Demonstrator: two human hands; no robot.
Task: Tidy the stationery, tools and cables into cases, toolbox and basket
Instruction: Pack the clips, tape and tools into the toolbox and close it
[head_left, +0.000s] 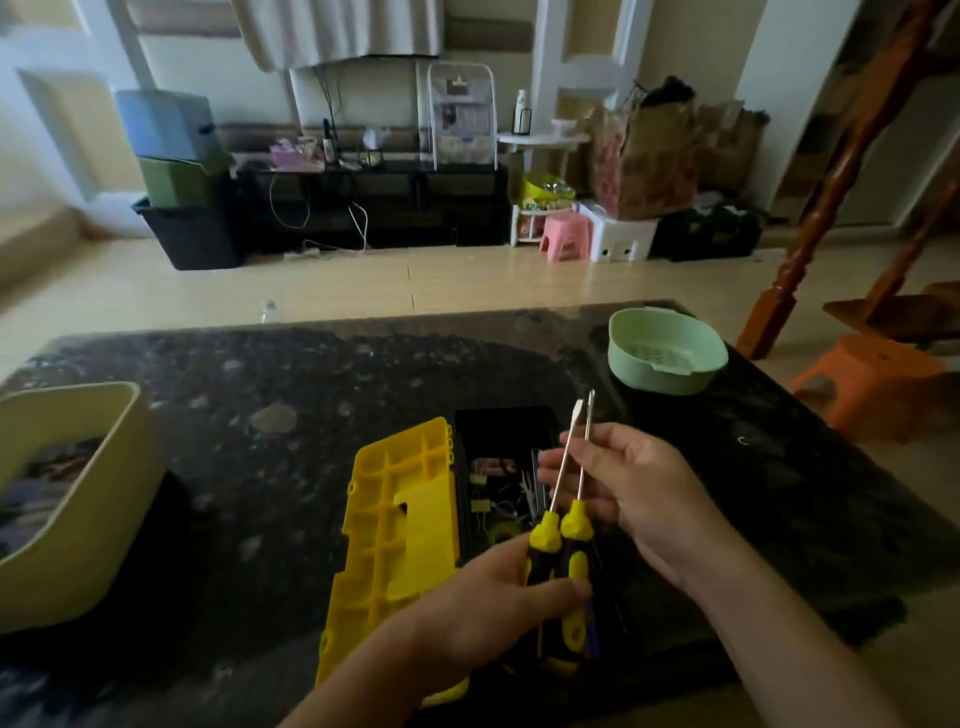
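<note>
Two screwdrivers (571, 526), left hand (493, 590) gripping, right hand (641, 493) touching; lettering seemingly blurred.

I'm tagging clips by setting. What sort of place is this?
Most likely a home living room: a low dark cabinet with clutter on top stands along the far wall, a pink stool and paper bags stand beside it, and a wooden stair rail is at right.

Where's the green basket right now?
In the head view, the green basket sits at the far right corner of the dark table, beyond the open toolbox and the screwdrivers; an orange stool stands to its right.
</note>
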